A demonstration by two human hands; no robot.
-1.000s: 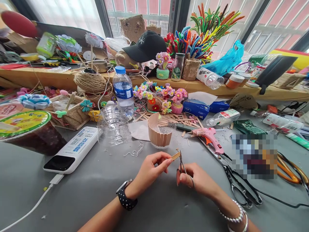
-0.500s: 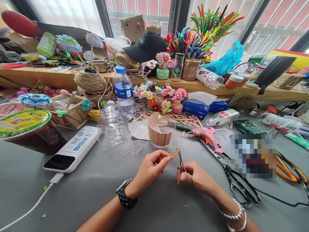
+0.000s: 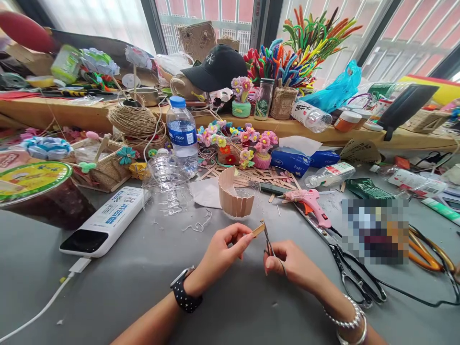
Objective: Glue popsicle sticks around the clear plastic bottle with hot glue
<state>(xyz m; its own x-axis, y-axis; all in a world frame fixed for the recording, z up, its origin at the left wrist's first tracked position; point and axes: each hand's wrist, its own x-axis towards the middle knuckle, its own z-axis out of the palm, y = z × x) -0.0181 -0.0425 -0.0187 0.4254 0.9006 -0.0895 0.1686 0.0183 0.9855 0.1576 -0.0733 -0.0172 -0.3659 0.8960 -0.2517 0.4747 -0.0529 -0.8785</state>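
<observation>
My left hand pinches a short flat wooden craft stick between thumb and fingers. In my right hand is a pair of small scissors, its fingers around the handles. The blades meet the free end of the stick. Just beyond my hands stands a clear plastic cup-like base partly ringed by upright wooden sticks; a gap shows at its back right. To the right lies a pink glue gun, its nozzle pointing left.
Large black-handled scissors and a dark cable lie at right. A white power bank and a drink cup stand at left. Behind are a cut plastic bottle, a water bottle and scattered wooden sticks.
The scissor blades look slightly closer together at the stick's end. Both hands stay nearly in place; the whole view has shifted a little.
</observation>
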